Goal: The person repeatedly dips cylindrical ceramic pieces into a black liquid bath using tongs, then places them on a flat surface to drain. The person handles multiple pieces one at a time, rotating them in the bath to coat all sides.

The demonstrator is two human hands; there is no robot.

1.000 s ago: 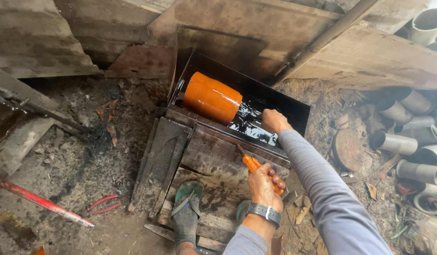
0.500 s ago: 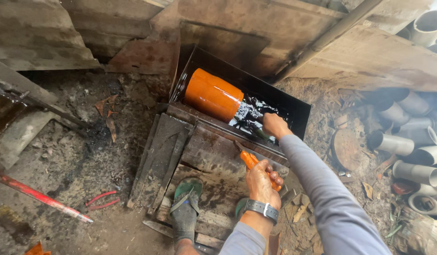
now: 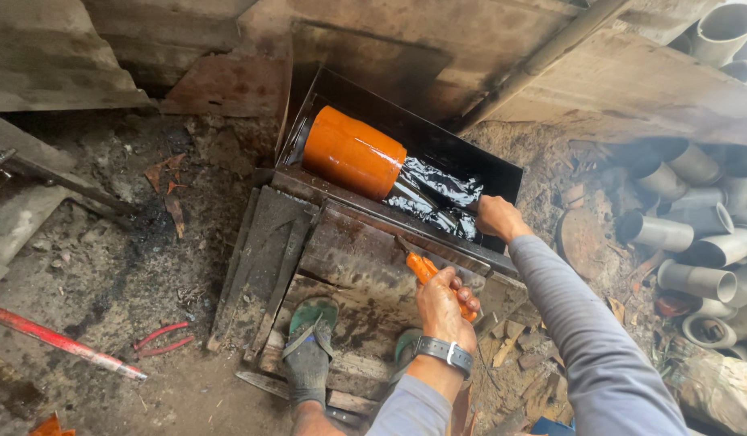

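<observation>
An orange pipe (image 3: 353,153) lies tilted in a black metal trough (image 3: 438,133). Its lower end sits in shiny black liquid (image 3: 438,198). My right hand (image 3: 496,216) reaches into the trough and grips the pipe's wet black end. My left hand (image 3: 442,303), with a wristwatch, is closed on an orange-handled tool (image 3: 422,265) held over the rusty metal plate (image 3: 349,250) in front of the trough. What the tool's tip is cannot be made out.
My foot in a dark sock and green sandal (image 3: 309,339) rests on planks below the plate. Several grey pipe fittings (image 3: 696,234) are heaped at the right. A red rod (image 3: 62,341) lies on the dirty ground at left. Wooden boards stand behind the trough.
My right hand has slid slightly along the pipe's black end; the camera has tilted a little. The left hand holds the tool in much the same place.
</observation>
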